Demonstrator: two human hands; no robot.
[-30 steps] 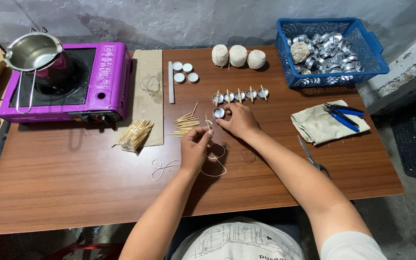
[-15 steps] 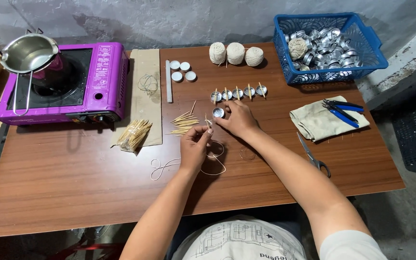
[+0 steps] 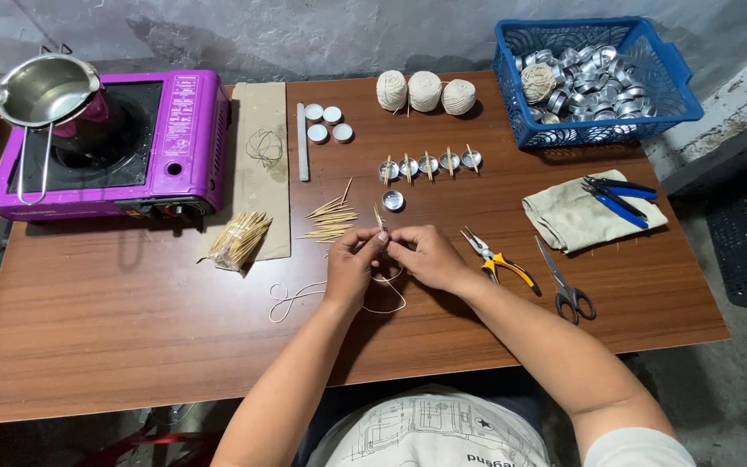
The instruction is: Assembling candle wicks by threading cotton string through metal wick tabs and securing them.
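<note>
Both hands (image 3: pixel 391 255) pinch toothpick (image 3: pixel 379 218), white string (image 3: pixel 304 294) trailing.

The table (image 3: pixel 114 337) is smooth wood-grain brown with a low sheen; at its 11 o'clock sits a glossy purple stove (image 3: pixel 185 130) bearing a shiny metal pot (image 3: pixel 45 86). At 1 o'clock a blue plastic basket (image 3: pixel 676 95) holds bright metal cups (image 3: pixel 585 82), with matt beige cloth (image 3: pixel 568 216) below

You face a brown wood-grain table (image 3: pixel 114 346); at twelve o'clock a rough grey concrete wall (image 3: pixel 304 35) rises, and at three o'clock lies dim grey floor (image 3: pixel 737 380).
</note>
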